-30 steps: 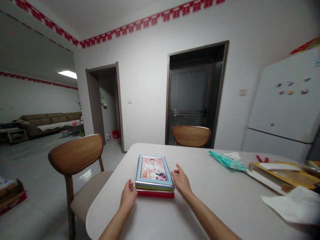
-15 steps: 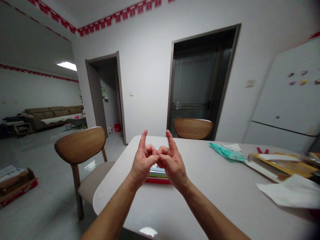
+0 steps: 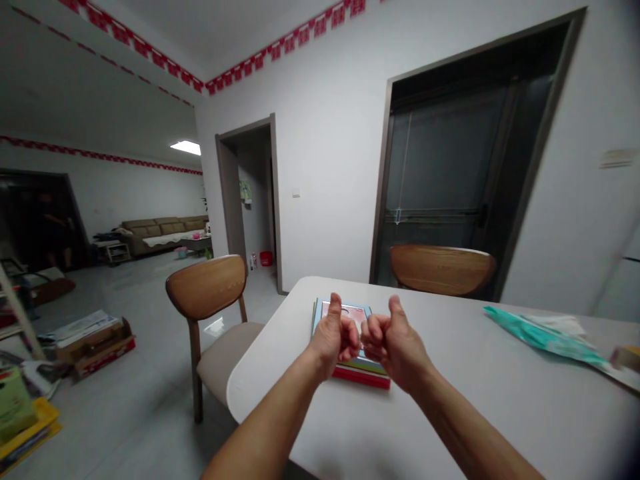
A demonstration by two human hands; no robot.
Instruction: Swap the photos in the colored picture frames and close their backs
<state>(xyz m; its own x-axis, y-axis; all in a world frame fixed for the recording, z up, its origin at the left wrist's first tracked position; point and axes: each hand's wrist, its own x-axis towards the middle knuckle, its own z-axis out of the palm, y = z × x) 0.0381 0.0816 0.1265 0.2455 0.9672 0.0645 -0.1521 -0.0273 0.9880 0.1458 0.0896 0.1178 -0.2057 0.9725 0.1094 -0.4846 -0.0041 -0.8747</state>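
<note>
A stack of flat picture frames lies on the white table, a light blue one with a photo on top and a red one at the bottom. My left hand and my right hand are raised just above the near part of the stack. Both are curled into fists with the thumbs pointing up, knuckles close together. Nothing shows inside either fist. The hands hide the near half of the stack.
A wooden chair stands at the table's left end and another chair at the far side. A teal packet lies at the right. Cardboard boxes sit on the floor at left. Two doorways open in the far wall.
My hands left the sides of the stack, rose and met in front of me. The raised index fingers folded in, leaving thumbs up. The view swung left and nearer.
</note>
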